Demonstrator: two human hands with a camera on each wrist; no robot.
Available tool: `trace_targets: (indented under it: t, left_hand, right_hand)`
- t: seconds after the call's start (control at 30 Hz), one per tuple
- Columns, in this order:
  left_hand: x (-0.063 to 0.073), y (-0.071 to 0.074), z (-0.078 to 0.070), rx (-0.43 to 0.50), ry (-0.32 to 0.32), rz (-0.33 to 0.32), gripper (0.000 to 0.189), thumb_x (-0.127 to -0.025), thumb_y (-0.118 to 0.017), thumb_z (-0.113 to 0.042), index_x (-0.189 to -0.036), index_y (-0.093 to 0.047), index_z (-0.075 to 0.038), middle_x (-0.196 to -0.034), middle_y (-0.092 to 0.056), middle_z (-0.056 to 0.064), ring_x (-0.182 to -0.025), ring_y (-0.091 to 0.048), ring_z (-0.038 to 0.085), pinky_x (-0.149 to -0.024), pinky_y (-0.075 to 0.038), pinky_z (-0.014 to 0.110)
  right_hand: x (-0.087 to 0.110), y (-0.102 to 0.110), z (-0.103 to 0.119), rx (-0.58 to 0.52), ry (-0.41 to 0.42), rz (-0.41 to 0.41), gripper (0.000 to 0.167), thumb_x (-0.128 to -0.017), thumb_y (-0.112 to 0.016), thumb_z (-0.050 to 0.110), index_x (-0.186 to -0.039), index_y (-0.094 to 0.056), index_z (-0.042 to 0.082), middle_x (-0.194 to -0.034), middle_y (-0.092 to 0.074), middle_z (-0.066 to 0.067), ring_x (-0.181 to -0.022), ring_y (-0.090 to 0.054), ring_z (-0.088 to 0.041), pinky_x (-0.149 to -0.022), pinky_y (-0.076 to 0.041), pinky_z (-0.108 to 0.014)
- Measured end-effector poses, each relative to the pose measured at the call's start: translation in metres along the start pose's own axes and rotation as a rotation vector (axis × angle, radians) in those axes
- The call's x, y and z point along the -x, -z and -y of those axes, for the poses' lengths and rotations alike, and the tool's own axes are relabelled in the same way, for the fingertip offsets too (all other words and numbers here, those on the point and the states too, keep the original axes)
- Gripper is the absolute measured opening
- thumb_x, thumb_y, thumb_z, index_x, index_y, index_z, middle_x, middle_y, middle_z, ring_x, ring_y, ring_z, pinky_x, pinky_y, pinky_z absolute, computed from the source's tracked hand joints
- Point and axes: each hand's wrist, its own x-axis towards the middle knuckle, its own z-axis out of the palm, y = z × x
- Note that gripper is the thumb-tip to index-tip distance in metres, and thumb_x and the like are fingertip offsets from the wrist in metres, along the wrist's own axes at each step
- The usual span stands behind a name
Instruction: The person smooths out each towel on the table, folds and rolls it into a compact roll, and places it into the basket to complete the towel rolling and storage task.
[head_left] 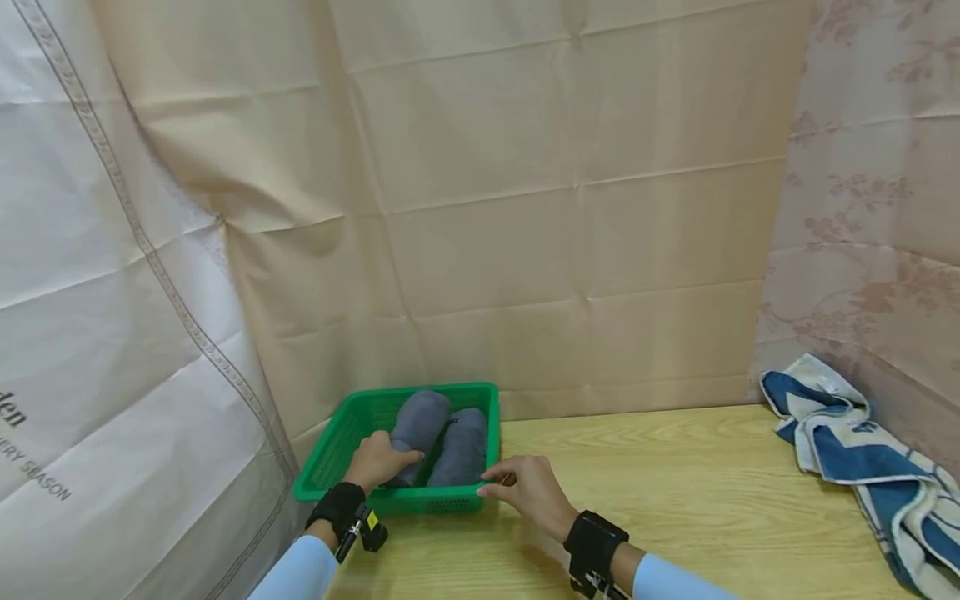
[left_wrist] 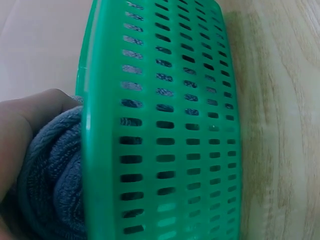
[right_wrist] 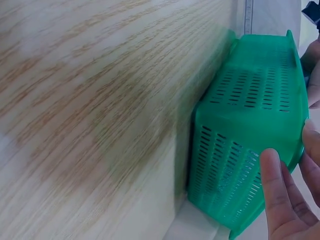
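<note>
A green plastic basket (head_left: 427, 502) with slotted walls stands against the beige backdrop. Two grey rolled towels lie side by side in it, the left roll (head_left: 422, 417) and the right roll (head_left: 461, 450). My left hand (head_left: 377, 460) grips the near end of the left roll, thumb across its top. In the left wrist view the coiled end of that towel (left_wrist: 67, 180) shows beside the basket wall (left_wrist: 102, 150). My right hand (head_left: 531, 492) holds the rim at the near right corner, its fingertips (right_wrist: 272, 162) against the outside of the basket (right_wrist: 250, 125).
A blue and white towel (head_left: 847, 450) lies crumpled at the table's right side by the floral cloth (head_left: 870, 250). The wood-grain table (head_left: 645, 483) runs between it and the basket. White printed fabric (head_left: 135, 375) hangs close on the left.
</note>
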Motion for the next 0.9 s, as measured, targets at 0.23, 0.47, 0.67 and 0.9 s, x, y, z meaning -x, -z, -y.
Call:
trace_targets:
  t: [0.23, 0.47, 0.67, 0.9]
  left_hand:
    - [0.000, -0.006, 0.003, 0.003, 0.010, 0.021, 0.051, -0.085, -0.084, -0.036, -0.065, -0.042, -0.015, -0.060, -0.032, -0.002, -0.050, -0.035, 0.015, -0.050, -0.031, 0.031]
    - [-0.003, -0.011, 0.007, -0.017, -0.005, 0.003, 0.052, -0.084, -0.084, -0.035, -0.064, -0.040, -0.015, -0.061, -0.033, -0.002, -0.052, -0.037, 0.015, -0.051, -0.031, 0.030]
    - [-0.006, -0.013, 0.009, -0.009, -0.012, 0.000, 0.053, -0.084, -0.084, -0.033, -0.063, -0.038, -0.016, -0.060, -0.031, -0.003, -0.051, -0.036, 0.015, -0.051, -0.030, 0.030]
    - [-0.002, -0.016, 0.010, -0.021, -0.028, 0.026, 0.049, -0.087, -0.082, -0.030, -0.066, -0.041, -0.014, -0.062, -0.035, 0.000, -0.053, -0.038, 0.016, -0.052, -0.031, 0.031]
  right_hand:
    - [0.000, -0.001, -0.001, -0.004, 0.004, 0.004, 0.020, -0.087, -0.083, 0.027, -0.101, -0.083, 0.013, -0.091, -0.076, 0.005, -0.074, -0.067, -0.004, -0.067, -0.055, -0.023]
    - [-0.002, 0.002, 0.003, -0.010, -0.008, 0.002, 0.018, -0.087, -0.084, 0.025, -0.099, -0.083, 0.011, -0.091, -0.076, 0.005, -0.073, -0.068, -0.005, -0.066, -0.055, -0.023]
    - [-0.003, 0.004, 0.003, -0.005, -0.008, -0.003, 0.018, -0.086, -0.084, 0.024, -0.099, -0.083, 0.011, -0.090, -0.076, 0.005, -0.072, -0.067, -0.004, -0.066, -0.055, -0.023]
    - [-0.003, 0.001, 0.002, -0.022, -0.013, 0.013, 0.016, -0.086, -0.084, 0.023, -0.097, -0.083, 0.011, -0.087, -0.075, 0.006, -0.069, -0.066, -0.004, -0.063, -0.055, -0.023]
